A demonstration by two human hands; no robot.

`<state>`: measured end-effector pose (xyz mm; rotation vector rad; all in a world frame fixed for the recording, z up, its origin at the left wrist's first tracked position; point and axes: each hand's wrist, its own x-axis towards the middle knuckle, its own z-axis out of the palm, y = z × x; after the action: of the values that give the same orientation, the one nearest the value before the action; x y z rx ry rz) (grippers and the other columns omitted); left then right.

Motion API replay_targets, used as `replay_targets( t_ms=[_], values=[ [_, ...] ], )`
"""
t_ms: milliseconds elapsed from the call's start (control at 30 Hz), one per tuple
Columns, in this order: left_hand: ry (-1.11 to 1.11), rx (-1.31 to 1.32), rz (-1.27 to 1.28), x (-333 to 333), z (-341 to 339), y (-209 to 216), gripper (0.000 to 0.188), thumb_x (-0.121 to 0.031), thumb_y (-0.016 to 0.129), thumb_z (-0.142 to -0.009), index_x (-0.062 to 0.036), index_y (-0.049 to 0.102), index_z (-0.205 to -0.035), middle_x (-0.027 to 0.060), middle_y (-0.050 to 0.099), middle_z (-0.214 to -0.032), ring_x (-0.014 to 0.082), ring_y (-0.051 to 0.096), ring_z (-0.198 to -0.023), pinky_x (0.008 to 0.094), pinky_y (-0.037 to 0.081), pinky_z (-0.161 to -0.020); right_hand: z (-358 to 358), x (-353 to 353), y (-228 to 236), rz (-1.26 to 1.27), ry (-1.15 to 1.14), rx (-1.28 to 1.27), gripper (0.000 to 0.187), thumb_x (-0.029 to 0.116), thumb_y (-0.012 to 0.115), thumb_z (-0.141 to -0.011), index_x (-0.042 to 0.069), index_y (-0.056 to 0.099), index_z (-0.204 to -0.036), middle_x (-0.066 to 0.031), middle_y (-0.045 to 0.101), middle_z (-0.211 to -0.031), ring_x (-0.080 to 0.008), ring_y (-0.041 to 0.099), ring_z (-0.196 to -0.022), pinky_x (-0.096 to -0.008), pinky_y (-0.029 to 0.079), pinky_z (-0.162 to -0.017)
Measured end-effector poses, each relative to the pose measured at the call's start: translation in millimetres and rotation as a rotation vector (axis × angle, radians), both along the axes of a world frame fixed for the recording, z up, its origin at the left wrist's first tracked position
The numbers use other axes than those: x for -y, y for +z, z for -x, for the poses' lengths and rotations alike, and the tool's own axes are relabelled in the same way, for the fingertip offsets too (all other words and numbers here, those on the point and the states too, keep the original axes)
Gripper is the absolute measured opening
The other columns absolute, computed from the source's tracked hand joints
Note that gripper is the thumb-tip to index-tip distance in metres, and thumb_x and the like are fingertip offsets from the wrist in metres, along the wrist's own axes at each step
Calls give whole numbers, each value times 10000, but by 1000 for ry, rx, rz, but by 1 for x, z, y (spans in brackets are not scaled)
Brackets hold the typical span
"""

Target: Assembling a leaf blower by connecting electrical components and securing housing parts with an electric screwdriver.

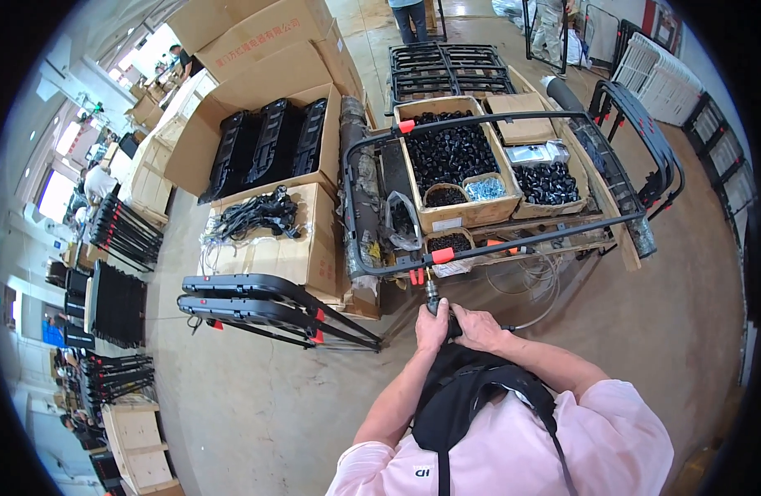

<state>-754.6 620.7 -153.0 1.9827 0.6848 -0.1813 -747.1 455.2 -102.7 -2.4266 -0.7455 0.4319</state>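
Both of my hands are wrapped round a power driver [432,294] in front of my chest. My left hand [432,327] closes on its body from the left, thumb along the top. From the right, my right hand [478,331] grips it too, with a thin hose or cord leading off beside it. The tool's bit meets the near bar of a black tubular frame [554,235], just left of a red clip [442,255]. I cannot tell whether a screw sits at the tip. The frame lies across the workbench, over the boxes of parts.
Under the frame stand a cardboard box [459,217] of black plastic parts and small trays of screws [485,189]. To the left, folded black frames [256,308] stand near a carton with black cables [261,213]. A large open carton [185,157] holds black panels. Curved frames [645,136] stand right.
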Motion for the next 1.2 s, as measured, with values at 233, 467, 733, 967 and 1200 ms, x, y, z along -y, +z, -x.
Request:
replay_targets(
  t_ms=[233, 467, 733, 967, 1200],
  values=[
    [-13, 44, 50, 0, -10, 0, 600, -569, 668, -976, 27, 634, -1035, 260, 726, -981, 420, 715, -966, 511, 539, -867, -8, 5, -1, 16, -1, 25, 889, 266, 894, -723, -59, 430, -1408, -291, 718, -1087, -449, 713, -1032, -504, 586, -878],
    [-4, 61, 98, -6, -14, -17, 553, -524, 688, -992, 26, 642, -1013, 149, 705, -909, 255, 669, -853, 425, 534, -817, -13, 6, 5, 16, 4, 16, 920, 262, 851, -765, -84, 383, -1477, -282, 732, -1072, -444, 727, -991, -504, 594, -859],
    [-20, 51, 127, -2, -21, -9, 559, -517, 686, -1003, 39, 632, -1021, 119, 676, -908, 213, 611, -843, 411, 519, -794, -14, 10, -11, -11, 22, 64, 700, 194, 800, -790, -22, 485, -1376, -230, 687, -1085, -418, 723, -978, -502, 593, -842],
    [-28, 16, 123, 2, -13, 8, 569, -528, 679, -1010, 39, 636, -1048, 91, 662, -911, 182, 583, -833, 388, 512, -760, -8, 5, -15, -24, 66, 120, 403, 121, 762, -775, 29, 574, -1119, -180, 558, -1166, -399, 706, -1014, -522, 593, -822],
    [-6, 92, 147, 0, -7, -10, 488, -481, 670, -1027, 5, 621, -1013, 48, 641, -861, 130, 568, -743, 349, 503, -662, 0, 8, -19, -42, 62, 144, 425, 135, 766, -775, 30, 581, -1143, -191, 569, -1165, -405, 712, -991, -522, 598, -799]
  ],
)
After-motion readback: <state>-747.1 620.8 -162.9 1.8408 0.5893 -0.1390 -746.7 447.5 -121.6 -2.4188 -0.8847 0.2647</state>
